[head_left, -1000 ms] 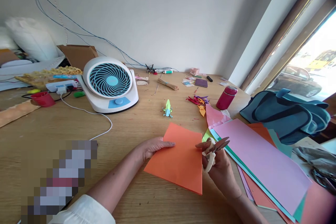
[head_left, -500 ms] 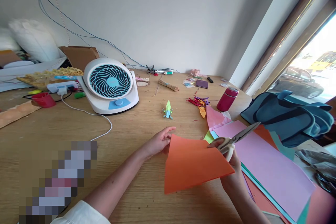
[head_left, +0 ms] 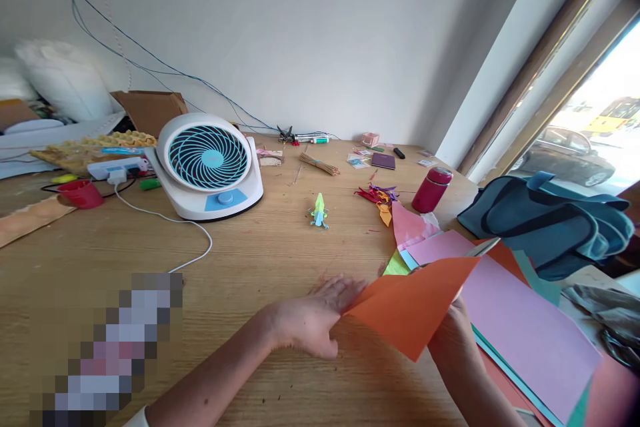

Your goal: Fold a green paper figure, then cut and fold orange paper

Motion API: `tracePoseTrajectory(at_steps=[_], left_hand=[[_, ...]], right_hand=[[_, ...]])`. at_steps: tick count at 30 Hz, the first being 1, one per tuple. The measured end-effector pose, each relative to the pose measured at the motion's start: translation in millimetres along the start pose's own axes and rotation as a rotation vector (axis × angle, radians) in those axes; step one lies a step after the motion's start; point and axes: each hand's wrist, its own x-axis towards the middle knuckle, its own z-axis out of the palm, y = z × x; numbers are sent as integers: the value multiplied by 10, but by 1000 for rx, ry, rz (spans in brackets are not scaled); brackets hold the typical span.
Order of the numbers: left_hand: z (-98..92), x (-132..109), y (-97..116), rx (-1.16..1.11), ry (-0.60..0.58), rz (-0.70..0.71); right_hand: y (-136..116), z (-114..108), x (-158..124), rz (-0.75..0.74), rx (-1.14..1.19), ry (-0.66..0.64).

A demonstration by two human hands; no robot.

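Note:
A sheet of orange paper point(head_left: 413, 307) is held up over the table in my right hand point(head_left: 453, 330), tilted and bent. The same hand also holds a pair of scissors; their blade tip point(head_left: 487, 247) shows past the sheet's upper right edge, while the handles and most of my right fingers are hidden behind the paper. My left hand point(head_left: 315, 313) is open, palm down and fingers stretched out, at the sheet's left corner. Whether it touches the paper or the tabletop I cannot tell. A small green and blue folded-paper figure point(head_left: 319, 211) stands beyond my left hand.
Coloured paper sheets point(head_left: 520, 320) lie stacked at the right, beside a blue bag point(head_left: 545, 227). A red bottle point(head_left: 433, 189) and paper scraps point(head_left: 380, 199) are behind them. A white fan point(head_left: 210, 160) stands at the left, with a cable point(head_left: 200, 253) in front.
My left hand has come off the paper's upper left corner, turned palm down and moved nearer with its fingers spread. The orange sheet has swung right and tilted, now covering the scissors' handles.

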Motion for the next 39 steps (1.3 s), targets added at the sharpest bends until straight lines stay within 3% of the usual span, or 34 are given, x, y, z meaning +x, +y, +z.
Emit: tracePoseTrajectory(at_steps=[2,4,8,15,18,23,29,31,35,39], left_hand=[[-23,-14,129,-65,20,38],[-49,-13,251,-174,123,104],[-71,9,410,-317,288,198],[-71,25,369,-268,440,16],[-73,14,366,-298,481,6],[-82,-40,436,-409,458,70],[-80,-48,401,-633,261,95],[-29,3,316,-807,204,75],[114,136,115,-1253,211,-36],[200,213,-19,-1365,243,-212]], right_hand=[[-20,22,-35,61,11,-29],[-25,42,-45,106,17,-44],[12,53,-14,47,10,-13],[94,-7,109,-11,-52,-3],[80,-23,189,-60,-125,-90],[-31,-244,320,-63,-374,-307],[-157,-573,384,-45,-372,-278],[-166,-555,383,-26,-321,-301],[-154,-429,361,49,-390,-333],[-139,-349,337,65,-542,-360]])
